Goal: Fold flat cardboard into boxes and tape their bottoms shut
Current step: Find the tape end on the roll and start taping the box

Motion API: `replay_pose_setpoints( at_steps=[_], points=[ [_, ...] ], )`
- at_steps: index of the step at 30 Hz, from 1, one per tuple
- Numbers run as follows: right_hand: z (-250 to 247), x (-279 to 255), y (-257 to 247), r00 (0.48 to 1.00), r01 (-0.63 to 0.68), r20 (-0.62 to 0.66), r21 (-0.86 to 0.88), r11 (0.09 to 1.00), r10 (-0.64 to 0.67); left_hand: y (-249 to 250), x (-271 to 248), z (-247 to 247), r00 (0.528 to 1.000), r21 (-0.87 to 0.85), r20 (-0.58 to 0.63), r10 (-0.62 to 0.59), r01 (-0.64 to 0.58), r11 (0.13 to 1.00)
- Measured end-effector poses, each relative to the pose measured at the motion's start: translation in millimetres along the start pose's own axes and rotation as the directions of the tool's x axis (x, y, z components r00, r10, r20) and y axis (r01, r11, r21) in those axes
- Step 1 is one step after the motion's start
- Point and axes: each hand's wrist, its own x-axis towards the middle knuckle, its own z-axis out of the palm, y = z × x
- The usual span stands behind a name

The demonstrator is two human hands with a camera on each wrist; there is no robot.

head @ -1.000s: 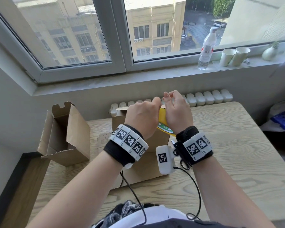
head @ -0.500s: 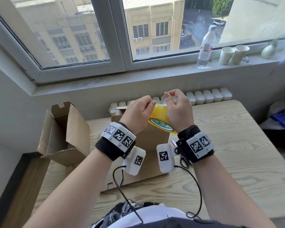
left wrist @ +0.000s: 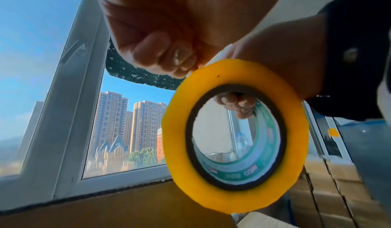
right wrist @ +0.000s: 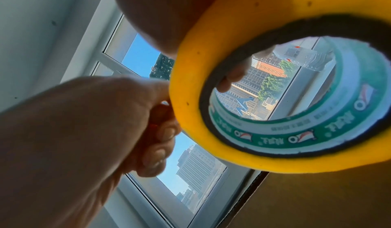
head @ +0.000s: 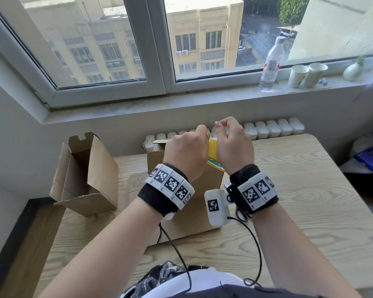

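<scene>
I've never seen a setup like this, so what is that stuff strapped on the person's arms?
Both forearms are bare, with no sleeves. Each wrist wears a black fabric band topped by a row of white tiles printed with black square codes. A white rounded box bearing one such code hangs beside the right wrist, and thin black cables trail from both wrists toward the body.

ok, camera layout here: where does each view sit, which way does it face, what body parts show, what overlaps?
Head: on the head, angled down at both hands, left hand and right hand, over a cardboard box; forearms show.
Left wrist: under the left hand, facing up toward the window; curled fingers show.
Right wrist: under the right hand, facing the window; the left hand shows too.
Shared: all three catch the yellow tape roll.
</scene>
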Motion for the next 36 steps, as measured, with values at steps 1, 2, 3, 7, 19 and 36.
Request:
replay_pose_setpoints(
  at_steps=[1, 2, 3, 7, 19, 36],
  points=[
    [-0.4, 0.5, 1.5, 1.000, 0.002, 0.007, -0.011, 1.000, -0.002, -1.9, 0.5, 1.4, 1.000, 0.008, 0.008, 0.029, -0.029, 1.000],
    [-1.7, 0.9, 2.6, 1.000, 0.006, 0.015, -0.001, 1.000, -0.006, -4.8, 2.3, 3.1, 0.999, -0.022, 0.025, 0.030, -0.029, 0.999],
    [-2.2, 1.7, 4.5, 1.000, 0.011, 0.025, 0.026, 1.000, -0.012, -9.1, 4.4, 5.7, 0.998, -0.071, 0.055, 0.013, -0.009, 0.997],
    [-1.3, 4.4, 15.3, 0.995, -0.028, 0.098, 0.186, 0.982, 0.010, -23.9, 6.2, 14.1, 0.999, -0.351, 0.047, -0.012, 0.028, 0.936],
    [-19.0, 2.8, 64.1, 0.883, -0.271, 0.468, 0.442, 0.855, 0.037, -49.5, 12.1, 18.6, 0.916, -0.910, 0.401, 0.000, 0.399, 0.115],
    [-5.1, -31.7, 139.0, 0.618, -0.318, 0.757, -0.008, 0.948, 0.213, -61.8, 14.9, 23.9, 0.884, -0.847, 0.467, 0.029, 0.437, 0.304]
  ],
)
